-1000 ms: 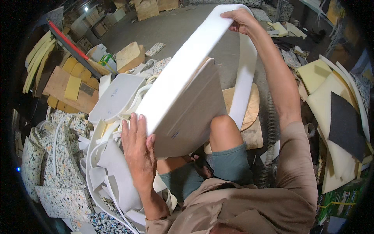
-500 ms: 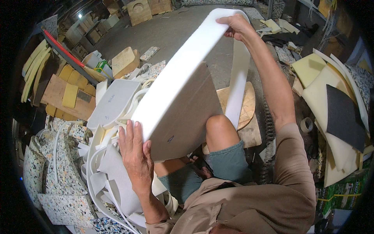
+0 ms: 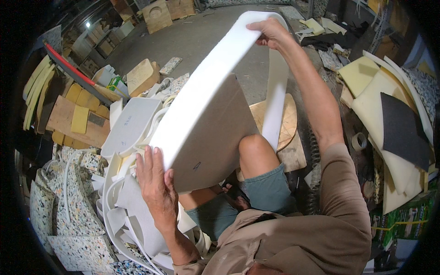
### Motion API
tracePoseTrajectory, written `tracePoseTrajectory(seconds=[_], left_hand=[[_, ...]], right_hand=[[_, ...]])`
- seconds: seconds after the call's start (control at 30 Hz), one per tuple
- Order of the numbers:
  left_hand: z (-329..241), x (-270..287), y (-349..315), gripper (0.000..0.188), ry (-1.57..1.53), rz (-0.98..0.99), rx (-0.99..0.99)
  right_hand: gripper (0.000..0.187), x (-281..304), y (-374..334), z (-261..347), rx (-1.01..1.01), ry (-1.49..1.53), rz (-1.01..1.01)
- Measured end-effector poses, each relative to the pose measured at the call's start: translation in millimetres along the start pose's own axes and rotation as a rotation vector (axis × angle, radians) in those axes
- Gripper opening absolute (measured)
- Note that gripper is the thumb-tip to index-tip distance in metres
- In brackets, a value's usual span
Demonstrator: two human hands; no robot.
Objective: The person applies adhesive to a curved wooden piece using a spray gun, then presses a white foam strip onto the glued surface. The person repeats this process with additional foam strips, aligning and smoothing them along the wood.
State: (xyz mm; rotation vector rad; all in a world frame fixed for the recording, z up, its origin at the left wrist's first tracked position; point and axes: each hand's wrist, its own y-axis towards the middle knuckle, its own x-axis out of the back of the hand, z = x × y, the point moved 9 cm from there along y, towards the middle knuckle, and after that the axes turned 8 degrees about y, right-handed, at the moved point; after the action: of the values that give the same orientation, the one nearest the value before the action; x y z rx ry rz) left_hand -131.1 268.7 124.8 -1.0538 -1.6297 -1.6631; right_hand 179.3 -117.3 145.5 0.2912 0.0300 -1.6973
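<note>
A flat brown board [image 3: 208, 137] leans on edge across my lap, against my raised knee. A wide white foam strip [image 3: 206, 75] runs along its upper edge. My right hand [image 3: 271, 32] pinches the strip near its far end, thumb on top and fingers underneath. Past that hand the strip bends over and its tail hangs down beside the board. My left hand [image 3: 158, 190] lies against the near corner of board and strip, its fingers stretched out along the side. How the strip is joined to the board cannot be seen.
Pale foam offcuts [image 3: 130, 195] and a light grey padded panel [image 3: 130, 126] lie at left, beside speckled foam blocks [image 3: 73, 201]. Yellow foam sheets [image 3: 371, 105] and a tape roll [image 3: 359, 141] are at right. Wooden pieces [image 3: 286, 126] lie beyond my knee.
The whole scene shifts slightly left in the picture. Both hands keep their places on the foam strip, and the board stays in nearly the same pose.
</note>
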Motion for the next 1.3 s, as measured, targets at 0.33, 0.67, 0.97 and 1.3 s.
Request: tracePoseTrajectory(seconds=[0.33,0.67,0.97,1.3], left_hand=[[-1.9,3.0,4.0,0.047,-0.008,0.035,-0.042],[-4.2,1.8,3.5,0.047,-0.028,0.017,-0.052],[-12.2,2.9,21.2,0.059,0.008,0.192,-0.104],[-38.7,-1.5,38.9,0.062,0.105,0.277,-0.22]], right_hand=[[0.031,17.4,-12.1,-56.5,-0.067,0.214,-0.018],[0.025,0.4,-72.0,-187.5,-0.345,0.594,-0.049],[0.025,14.8,-68.1,-181.1,-0.312,0.678,-0.065],[0.031,21.7,-137.1,-54.1,-0.042,-0.446,0.072]])
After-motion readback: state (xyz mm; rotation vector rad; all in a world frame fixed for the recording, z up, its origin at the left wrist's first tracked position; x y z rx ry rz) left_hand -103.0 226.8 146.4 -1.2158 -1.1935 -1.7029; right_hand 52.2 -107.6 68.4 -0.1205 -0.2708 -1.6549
